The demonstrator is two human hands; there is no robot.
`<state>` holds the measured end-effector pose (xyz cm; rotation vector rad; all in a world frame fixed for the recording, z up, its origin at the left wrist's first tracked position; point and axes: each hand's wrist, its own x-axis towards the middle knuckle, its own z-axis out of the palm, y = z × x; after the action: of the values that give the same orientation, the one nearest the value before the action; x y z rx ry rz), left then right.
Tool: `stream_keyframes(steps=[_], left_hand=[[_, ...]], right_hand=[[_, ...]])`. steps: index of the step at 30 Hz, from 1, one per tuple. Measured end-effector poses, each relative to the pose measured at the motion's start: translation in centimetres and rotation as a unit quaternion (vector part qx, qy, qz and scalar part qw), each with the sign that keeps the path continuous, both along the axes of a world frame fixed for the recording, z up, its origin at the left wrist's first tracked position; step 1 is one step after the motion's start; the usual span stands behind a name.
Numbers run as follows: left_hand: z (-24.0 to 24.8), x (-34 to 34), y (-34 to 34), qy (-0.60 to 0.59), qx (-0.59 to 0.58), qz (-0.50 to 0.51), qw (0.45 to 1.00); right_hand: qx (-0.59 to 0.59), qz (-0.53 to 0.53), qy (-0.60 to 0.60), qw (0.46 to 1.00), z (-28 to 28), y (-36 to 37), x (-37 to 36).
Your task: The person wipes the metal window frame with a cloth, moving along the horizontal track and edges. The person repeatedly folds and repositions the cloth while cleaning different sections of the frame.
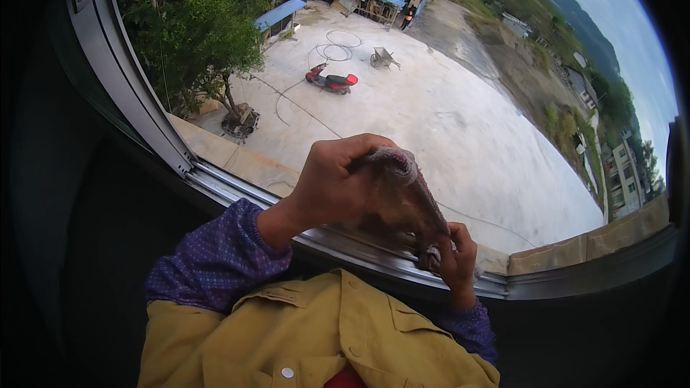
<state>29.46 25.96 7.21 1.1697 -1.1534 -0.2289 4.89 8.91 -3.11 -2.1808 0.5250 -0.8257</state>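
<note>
A greyish-pink cloth [425,197] is stretched between my two hands above the metal window track [316,241]. My left hand [338,183] grips its upper end, with the thumb along the top edge and a fold of cloth curling past the fingertips. Lower and to the right, my right hand [458,259] pinches the other end, where a bunched bit of cloth shows beside the fingers. The middle of the cloth hangs in shadow, and its near side is hard to make out.
The metal window frame [144,79] rises at left, and a tiled outer ledge [618,233] runs beyond the track. Far below, a pale concrete yard holds a red scooter [332,80], a wheelbarrow [383,57] and a tree [194,29]. A person [408,17] stands near a shed.
</note>
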Motion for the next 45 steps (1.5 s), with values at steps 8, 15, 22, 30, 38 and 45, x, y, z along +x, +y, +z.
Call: stream_keyframes(steps=[8, 15, 22, 30, 38, 45], left_hand=[[-2.5, 1.1, -4.5, -0.272, 0.180, 0.012, 0.945], [-1.4, -4.3, -5.6, -0.237, 0.225, -0.277, 0.904], [-0.7, -3.1, -5.3, -0.237, 0.107, -0.242, 0.935], [-0.2, -0.6, -4.2, -0.134, 0.102, -0.207, 0.964], [-2.3, 2.3, -7.2, -0.317, 0.067, -0.114, 0.939], [-1.5, 2.8, -6.3, -0.527, -0.011, -0.036, 0.849]], right_hand=[[0.140, -0.001, -0.087, 0.986, 9.1, 0.2, -3.3], [0.151, 0.114, 0.008, 0.982, 10.5, 2.2, 0.2], [0.028, 0.077, 0.141, 0.987, 5.0, 0.5, -1.7], [0.169, 0.023, 0.085, 0.982, 1.1, -1.7, -6.0], [0.109, -0.024, 0.033, 0.993, 4.5, -4.1, -7.5], [0.015, -0.066, -0.020, 0.997, 4.8, -1.2, -5.1]])
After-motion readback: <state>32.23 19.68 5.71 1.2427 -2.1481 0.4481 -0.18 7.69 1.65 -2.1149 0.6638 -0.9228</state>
